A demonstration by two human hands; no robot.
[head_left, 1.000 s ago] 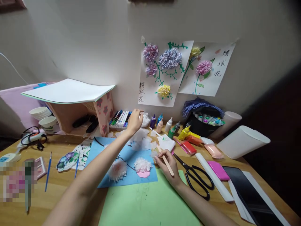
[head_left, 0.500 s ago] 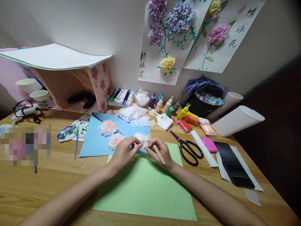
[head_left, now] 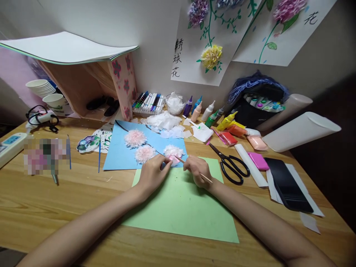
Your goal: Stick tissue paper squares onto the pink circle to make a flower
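My right hand (head_left: pixel 198 171) grips a thin wooden craft stick (head_left: pixel 206 178), its tip at a pink patch (head_left: pixel 174 160) on the blue paper (head_left: pixel 119 155). That patch looks like soft clay and lies at the near edge of a white tissue-paper flower (head_left: pixel 172 150). Beside it, my left hand (head_left: pixel 154 172) rests low over the paper's near edge, thumb apart from the curled fingers and close to the pink patch. Two fluffy pink-white flowers (head_left: pixel 135 138) sit further left on the blue sheet. Under both hands lies a green sheet (head_left: pixel 178 215).
Black-handled scissors (head_left: pixel 230 163), a phone (head_left: pixel 289 185) and a pink packet (head_left: pixel 257 161) lie to the right. Behind are white tissue pieces (head_left: pixel 164 121), paint bottles (head_left: pixel 208 111) and markers (head_left: pixel 148 102). A paint palette (head_left: pixel 87 144) and brush (head_left: pixel 99 154) are on the left.
My hands have moved apart from their fingertip-to-fingertip pinch. The stick has turned so its tip points at the pink patch, which now shows. The view has shifted slightly.
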